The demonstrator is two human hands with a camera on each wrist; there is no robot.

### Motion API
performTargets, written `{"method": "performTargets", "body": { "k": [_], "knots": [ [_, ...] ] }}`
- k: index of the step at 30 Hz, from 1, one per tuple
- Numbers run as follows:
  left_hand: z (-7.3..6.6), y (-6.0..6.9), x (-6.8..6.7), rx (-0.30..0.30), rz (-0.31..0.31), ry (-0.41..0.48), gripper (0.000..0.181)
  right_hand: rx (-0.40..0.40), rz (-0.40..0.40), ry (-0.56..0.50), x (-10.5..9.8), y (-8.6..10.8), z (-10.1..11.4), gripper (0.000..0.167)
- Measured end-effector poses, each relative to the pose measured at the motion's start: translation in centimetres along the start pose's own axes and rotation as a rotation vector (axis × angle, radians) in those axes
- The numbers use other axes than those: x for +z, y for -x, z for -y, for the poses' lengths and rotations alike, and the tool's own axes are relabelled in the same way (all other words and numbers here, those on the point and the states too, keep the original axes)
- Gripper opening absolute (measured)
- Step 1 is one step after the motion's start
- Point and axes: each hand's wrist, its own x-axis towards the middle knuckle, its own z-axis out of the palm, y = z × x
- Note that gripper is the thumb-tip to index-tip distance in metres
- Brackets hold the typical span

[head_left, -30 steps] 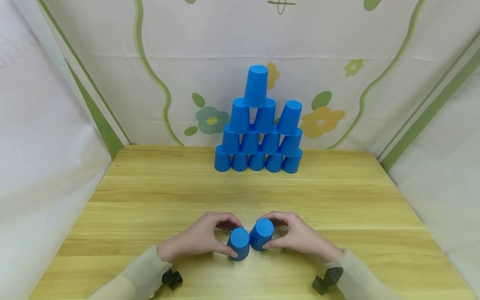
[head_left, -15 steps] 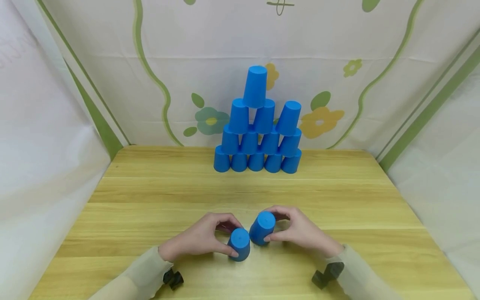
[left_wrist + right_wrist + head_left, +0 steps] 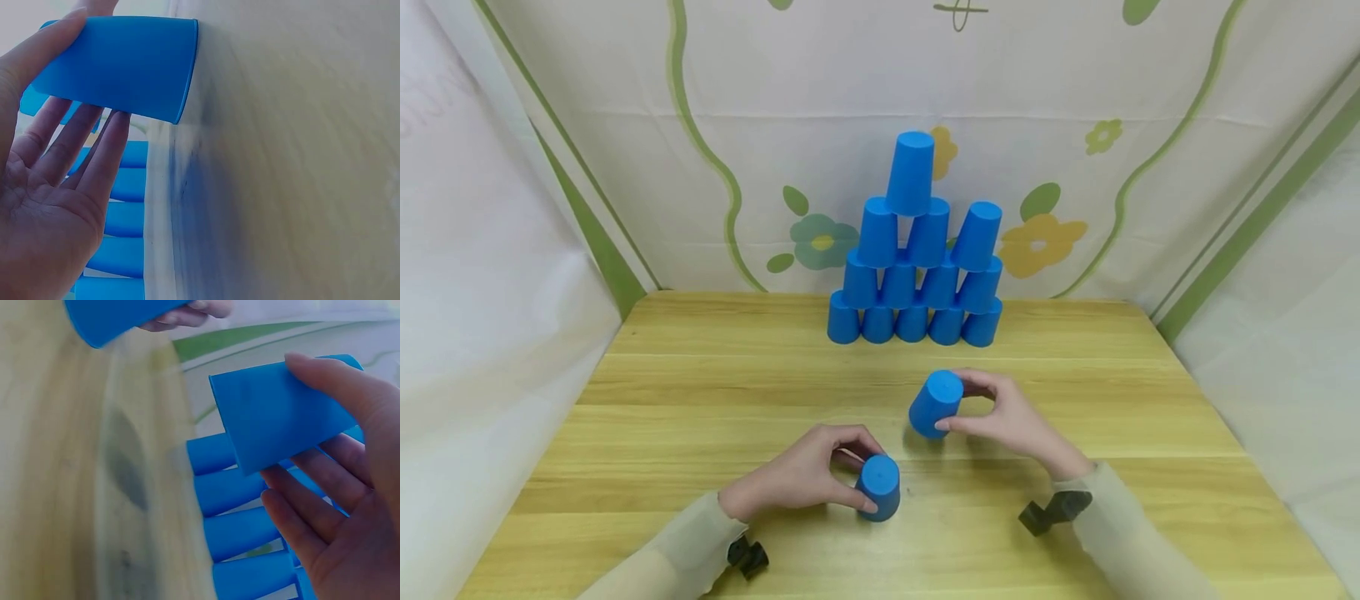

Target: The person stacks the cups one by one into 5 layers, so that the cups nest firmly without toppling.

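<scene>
In the head view my left hand point(image 3: 808, 468) grips an upside-down blue cup point(image 3: 880, 490) low over the near middle of the table, thumb on its near side. My right hand point(image 3: 1011, 421) pinches another upside-down blue cup point(image 3: 937, 406) between thumb and fingers, farther forward and clear of the tabletop. The left wrist view shows the left-hand cup point(image 3: 122, 65) with the thumb on one side and fingers on the other. In the right wrist view, the other cup point(image 3: 284, 412) is held the same way, its rim apart from the table.
At the back of the wooden table point(image 3: 715, 392) stands a stack of upside-down blue cups point(image 3: 913, 283) in rows, with one cup point(image 3: 912, 173) on top. A separate third-row cup point(image 3: 978, 237) sits at its right. Printed white cloth point(image 3: 880, 75) hangs behind.
My right hand has lifted its cup and carried it forward, away from the left-hand cup and toward the stack. My left hand and its cup have stayed nearly still.
</scene>
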Motion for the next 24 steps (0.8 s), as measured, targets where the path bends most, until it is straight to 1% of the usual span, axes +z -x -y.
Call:
{"method": "performTargets", "body": {
  "k": [5, 8, 12, 16, 20, 24],
  "knots": [
    [0.1, -0.1, 0.0, 0.015, -0.006, 0.006, 0.043, -0.022, -0.064, 0.028, -1.1, -0.4, 0.5, 0.050],
    [0.2, -0.1, 0.1, 0.021, -0.006, 0.010, 0.042, -0.028, -0.124, 0.049, -1.9, -0.6, 1.0, 0.051],
    [0.3, -0.1, 0.1, 0.019, -0.005, 0.016, 0.041, -0.054, -0.202, 0.045, -2.7, -0.9, 1.7, 0.054],
    [0.3, -0.1, 0.2, 0.011, -0.007, 0.016, 0.041, -0.089, -0.239, 0.026, -3.3, -1.3, 2.2, 0.055],
    [0.3, 0.0, 0.2, 0.008, -0.005, 0.012, 0.041, -0.104, -0.264, 0.037, -3.6, -1.8, 2.7, 0.056],
    [0.2, 0.0, 0.1, 0.004, -0.001, 0.009, 0.042, -0.132, -0.324, 0.027, -4.0, -2.3, 3.2, 0.055]
  ]
}}
